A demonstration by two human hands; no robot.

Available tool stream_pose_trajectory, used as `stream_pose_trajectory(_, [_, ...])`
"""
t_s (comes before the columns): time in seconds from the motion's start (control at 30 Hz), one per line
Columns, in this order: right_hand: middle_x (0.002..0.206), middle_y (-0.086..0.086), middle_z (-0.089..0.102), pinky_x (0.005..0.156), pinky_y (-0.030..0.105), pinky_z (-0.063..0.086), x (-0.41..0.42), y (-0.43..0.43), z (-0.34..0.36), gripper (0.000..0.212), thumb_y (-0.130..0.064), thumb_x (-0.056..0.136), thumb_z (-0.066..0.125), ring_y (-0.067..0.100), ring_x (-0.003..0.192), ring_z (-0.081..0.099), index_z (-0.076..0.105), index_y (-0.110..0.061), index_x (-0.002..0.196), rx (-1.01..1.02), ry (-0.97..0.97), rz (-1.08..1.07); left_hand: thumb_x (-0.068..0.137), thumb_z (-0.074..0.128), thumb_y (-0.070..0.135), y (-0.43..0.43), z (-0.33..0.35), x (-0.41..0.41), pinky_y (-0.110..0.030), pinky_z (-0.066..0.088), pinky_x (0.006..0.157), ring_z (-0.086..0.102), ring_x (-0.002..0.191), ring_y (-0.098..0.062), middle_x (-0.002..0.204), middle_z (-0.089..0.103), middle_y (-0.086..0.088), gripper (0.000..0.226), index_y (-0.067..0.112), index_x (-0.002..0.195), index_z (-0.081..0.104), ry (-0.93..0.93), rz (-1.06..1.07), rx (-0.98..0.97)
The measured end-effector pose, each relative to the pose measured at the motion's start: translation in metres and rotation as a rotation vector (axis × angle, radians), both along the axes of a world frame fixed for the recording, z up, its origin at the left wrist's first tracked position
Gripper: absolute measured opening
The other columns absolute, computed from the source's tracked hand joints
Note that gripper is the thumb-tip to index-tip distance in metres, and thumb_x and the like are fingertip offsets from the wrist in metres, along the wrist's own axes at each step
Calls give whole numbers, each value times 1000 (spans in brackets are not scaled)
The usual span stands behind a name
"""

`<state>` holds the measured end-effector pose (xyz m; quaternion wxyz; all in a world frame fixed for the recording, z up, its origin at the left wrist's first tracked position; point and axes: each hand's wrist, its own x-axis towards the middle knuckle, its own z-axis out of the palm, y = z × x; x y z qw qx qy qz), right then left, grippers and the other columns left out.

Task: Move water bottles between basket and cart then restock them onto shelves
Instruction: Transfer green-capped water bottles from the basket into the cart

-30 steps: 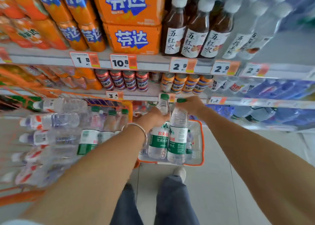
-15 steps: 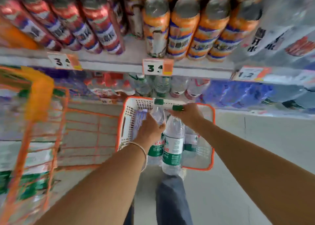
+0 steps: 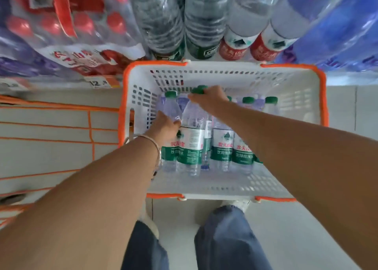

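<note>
A white basket with an orange rim point(image 3: 221, 64) stands on the floor in front of me. Several green-capped, green-labelled water bottles stand in it. My left hand point(image 3: 164, 126) grips the leftmost bottle point(image 3: 171, 106) around its upper body. My right hand point(image 3: 208, 98) holds a second bottle point(image 3: 191, 141) by its neck, fingers curled over the green cap. Both bottles are down inside the basket among the others point(image 3: 223, 145).
The orange wire cart point(image 3: 61, 124) is at the left. The bottom shelf behind the basket holds large water bottles point(image 3: 204, 22), red-capped multipacks point(image 3: 71, 28) and blue jugs point(image 3: 335, 24). My legs in blue trousers point(image 3: 223, 239) are just behind the basket.
I have bent down. Both hands have lowered their bottles from above the basket to down inside it, among the other bottles. The view dropped from the upper shelves to the bottom one.
</note>
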<state>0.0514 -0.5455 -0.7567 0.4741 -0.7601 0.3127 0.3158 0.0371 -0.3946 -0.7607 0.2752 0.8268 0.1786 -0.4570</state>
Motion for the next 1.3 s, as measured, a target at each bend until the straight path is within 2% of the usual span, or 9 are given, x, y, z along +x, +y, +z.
stream_pose_trajectory(0.1, [71,-2,61,57,27,50,0,24,-16,29,-45,93,55,14,62,57,62,-19,82,-120,-102,45,102,45,16,8,-9,4,-23,51,47,59,70,-14,109,60,-13,64,8,153,9,-27,5,25])
stream_pose_trajectory(0.17, [99,2,66,77,39,56,-5,42,-22,37,-50,93,50,21,90,63,61,-19,110,-249,-178,67,101,46,23,15,-16,2,-22,53,56,61,80,-15,131,51,-12,71,4,153,2,-43,32,39])
stream_pose_trajectory(0.27, [138,7,46,102,42,43,-26,56,-16,64,-46,91,50,23,126,44,34,-13,144,-262,-306,80,102,45,33,19,-20,-8,-28,52,84,59,110,-27,148,35,-5,75,12,154,-4,-149,79,-1])
stream_pose_trajectory(0.37, [157,11,23,120,42,18,-58,59,-7,82,-48,90,48,25,145,19,17,-6,153,-340,-417,269,99,50,28,24,-25,-9,-26,55,76,61,105,-22,146,42,-11,67,17,154,13,-170,212,-36])
stream_pose_trajectory(0.5, [163,9,3,121,45,-6,-85,55,-15,74,-41,99,40,24,150,-4,2,-13,155,-507,-339,638,85,54,-4,43,-18,-8,-45,57,85,54,118,-37,145,38,-19,90,30,154,8,-155,30,96])
stream_pose_trajectory(0.6, [163,7,-2,119,46,-14,-91,51,-21,65,-38,104,33,23,148,-16,1,-15,155,-550,-295,771,79,55,-12,49,-14,-15,-47,52,93,49,120,-34,137,40,-18,87,22,151,19,-248,-175,179])
stream_pose_trajectory(0.9, [162,8,8,122,46,-3,-86,49,-1,71,-39,98,50,25,150,-3,11,-18,154,-518,-271,749,99,50,24,28,18,-23,-46,33,110,26,141,-35,156,20,-15,69,19,155,11,-216,-258,207])
stream_pose_trajectory(1.13, [163,5,8,121,50,6,-106,32,123,80,-50,94,52,23,150,7,6,-27,155,-438,-207,530,103,36,36,-2,137,-38,-49,23,116,16,146,-33,162,2,-10,64,23,156,2,-144,-260,187])
stream_pose_trajectory(1.3, [163,6,6,121,48,7,-131,19,273,86,-50,92,55,24,150,6,1,-28,155,-493,-202,536,102,34,42,-26,291,-52,-49,19,118,9,148,-31,162,-4,-10,65,24,156,1,-189,-269,107])
